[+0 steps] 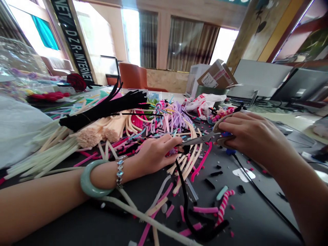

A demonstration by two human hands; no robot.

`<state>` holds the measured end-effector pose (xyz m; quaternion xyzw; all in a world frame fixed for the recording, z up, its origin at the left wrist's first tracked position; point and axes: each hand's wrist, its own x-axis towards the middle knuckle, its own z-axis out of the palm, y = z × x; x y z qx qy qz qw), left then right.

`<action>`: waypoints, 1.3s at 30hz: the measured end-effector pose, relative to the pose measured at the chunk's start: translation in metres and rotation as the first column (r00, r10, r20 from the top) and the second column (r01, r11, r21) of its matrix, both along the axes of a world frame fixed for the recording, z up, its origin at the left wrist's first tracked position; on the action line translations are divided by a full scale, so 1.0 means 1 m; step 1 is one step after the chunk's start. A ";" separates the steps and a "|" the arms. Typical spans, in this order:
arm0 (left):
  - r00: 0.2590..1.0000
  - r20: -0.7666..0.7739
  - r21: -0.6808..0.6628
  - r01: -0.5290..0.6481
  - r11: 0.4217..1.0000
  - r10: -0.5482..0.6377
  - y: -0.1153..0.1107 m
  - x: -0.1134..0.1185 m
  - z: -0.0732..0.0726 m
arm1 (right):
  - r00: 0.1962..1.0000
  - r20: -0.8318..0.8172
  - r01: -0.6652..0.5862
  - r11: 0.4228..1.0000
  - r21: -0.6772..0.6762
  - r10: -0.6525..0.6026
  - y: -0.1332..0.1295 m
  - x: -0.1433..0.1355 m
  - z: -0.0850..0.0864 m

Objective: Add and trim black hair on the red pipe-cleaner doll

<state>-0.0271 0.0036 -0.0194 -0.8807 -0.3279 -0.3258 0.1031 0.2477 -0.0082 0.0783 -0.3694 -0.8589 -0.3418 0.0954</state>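
Observation:
My left hand (157,153), wearing a green bangle and a jewelled bracelet on its wrist, pinches a small piece of black chenille stem. A long black chenille stem (183,194) hangs down below those fingers onto the table. With its fingers through the handle loops, my right hand (247,131) holds a pair of scissors (202,139). The blades point left, and their tips reach the black piece at my left fingertips. Behind my left hand lie cream chenille stems (112,128) in bundles, with a black bundle (102,111) across them.
Offcuts, including a pink-striped piece (225,205), litter the dark table (256,218). A pile of lilac stems (179,118) lies beyond my hands. A plastic bag (205,102), a cardboard box (217,77) and monitors (261,77) stand farther back. A black cable (261,194) runs at right.

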 end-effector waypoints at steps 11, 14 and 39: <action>1.000 0.025 -0.051 0.003 0.999 -0.002 0.001 0.001 -0.002 | 0.997 -0.015 -0.081 0.992 -0.092 0.080 0.024 0.007 0.001; 1.000 0.021 -0.061 0.000 0.998 0.002 0.001 0.001 -0.002 | 0.995 -0.003 -0.097 0.989 -0.112 0.097 0.031 0.007 0.001; 0.999 0.010 -0.102 -0.038 0.994 0.039 0.001 0.002 0.002 | 0.975 -0.066 -0.221 0.963 -0.154 0.213 0.045 0.016 0.000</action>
